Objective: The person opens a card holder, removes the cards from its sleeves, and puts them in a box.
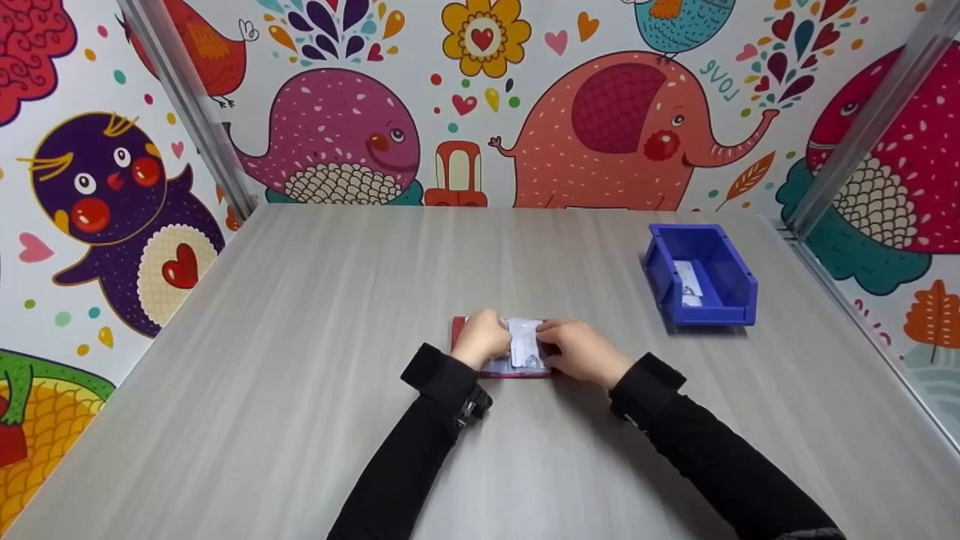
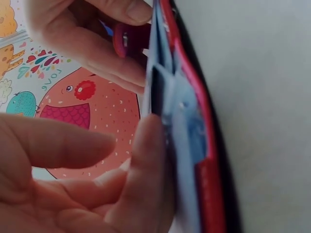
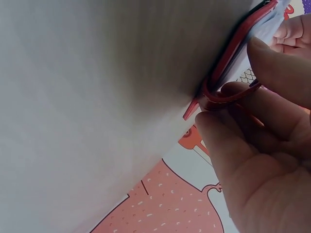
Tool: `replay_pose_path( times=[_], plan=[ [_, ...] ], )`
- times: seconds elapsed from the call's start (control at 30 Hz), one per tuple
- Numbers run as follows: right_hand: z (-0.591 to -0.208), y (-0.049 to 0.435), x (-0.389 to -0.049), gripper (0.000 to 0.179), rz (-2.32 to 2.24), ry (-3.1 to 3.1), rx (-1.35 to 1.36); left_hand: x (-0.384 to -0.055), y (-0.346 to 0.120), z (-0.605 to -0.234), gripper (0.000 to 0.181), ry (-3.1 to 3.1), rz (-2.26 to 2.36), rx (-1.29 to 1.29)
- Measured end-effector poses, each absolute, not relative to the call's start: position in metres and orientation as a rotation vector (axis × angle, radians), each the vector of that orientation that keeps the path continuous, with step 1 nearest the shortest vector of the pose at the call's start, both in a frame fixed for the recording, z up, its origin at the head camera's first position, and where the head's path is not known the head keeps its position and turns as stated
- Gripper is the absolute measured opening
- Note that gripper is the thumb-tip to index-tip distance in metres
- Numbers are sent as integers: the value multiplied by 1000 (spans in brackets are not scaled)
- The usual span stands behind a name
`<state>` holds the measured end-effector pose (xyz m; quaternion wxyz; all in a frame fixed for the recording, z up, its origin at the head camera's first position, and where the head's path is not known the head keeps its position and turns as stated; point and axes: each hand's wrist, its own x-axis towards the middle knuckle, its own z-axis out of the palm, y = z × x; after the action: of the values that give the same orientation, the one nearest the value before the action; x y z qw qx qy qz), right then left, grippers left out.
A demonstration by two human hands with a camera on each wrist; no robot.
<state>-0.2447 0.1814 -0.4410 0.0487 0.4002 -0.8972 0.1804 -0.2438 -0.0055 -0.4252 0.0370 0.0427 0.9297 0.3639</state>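
Observation:
A red card holder (image 1: 458,328) with clear plastic sleeves lies on the table, and a white card (image 1: 524,343) shows on its right part. My left hand (image 1: 484,336) is over the holder's left part. In the left wrist view, a finger (image 2: 147,145) touches the edge of the sleeves (image 2: 182,111), while another finger stands apart from it. My right hand (image 1: 586,351) grips the holder's right side. The right wrist view shows its thumb on the upper face and fingers around a curved red strap (image 3: 218,99). Part of the holder is hidden under both hands.
A blue bin (image 1: 703,274) stands at the back right of the table (image 1: 337,285), with white cards (image 1: 686,279) inside. Walls printed with cartoon animals rise at the back and sides, with metal posts (image 1: 191,112) at the corners.

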Motion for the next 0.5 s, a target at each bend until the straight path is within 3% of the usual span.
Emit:
replay_pose_path(
  times=[0.5],
  plan=[
    [-442,182,-245,16,577,-2742,1202,-248,2,-427,30,2923,947,14]
  ],
)
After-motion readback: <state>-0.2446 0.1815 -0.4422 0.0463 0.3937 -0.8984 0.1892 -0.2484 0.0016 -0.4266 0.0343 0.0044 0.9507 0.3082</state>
